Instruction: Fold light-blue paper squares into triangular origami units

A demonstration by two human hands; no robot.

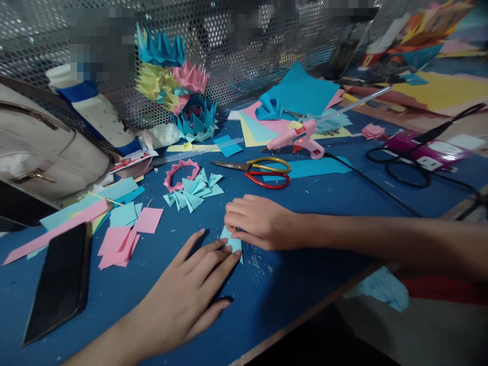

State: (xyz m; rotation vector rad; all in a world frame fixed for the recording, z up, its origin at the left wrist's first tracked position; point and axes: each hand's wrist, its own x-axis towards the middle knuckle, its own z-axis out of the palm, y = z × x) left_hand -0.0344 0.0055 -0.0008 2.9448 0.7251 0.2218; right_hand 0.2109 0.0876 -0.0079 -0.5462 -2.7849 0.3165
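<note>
A small folded piece of light blue paper [235,244] lies on the blue table, partly hidden under my fingers. My left hand [190,284] is stretched out with fingers apart, its fingertips resting on the paper's lower part. At the paper's upper end, my right hand [259,221] is closed, with curled fingers pressed against it. Just beyond lie several folded light blue paper points [194,190] and a pink paper ring [180,175] with a zigzag edge. Scissors [263,170] with one yellow and one red handle rest past my right hand.
A pink glue gun [297,138] with a black cord sits behind the scissors. Pink paper squares [119,246], a black phone [59,279] and paper strips [61,229] are at left. Paper flowers [163,81] stand by the perforated metal panel [236,56]. A beige bag [41,137] is far left.
</note>
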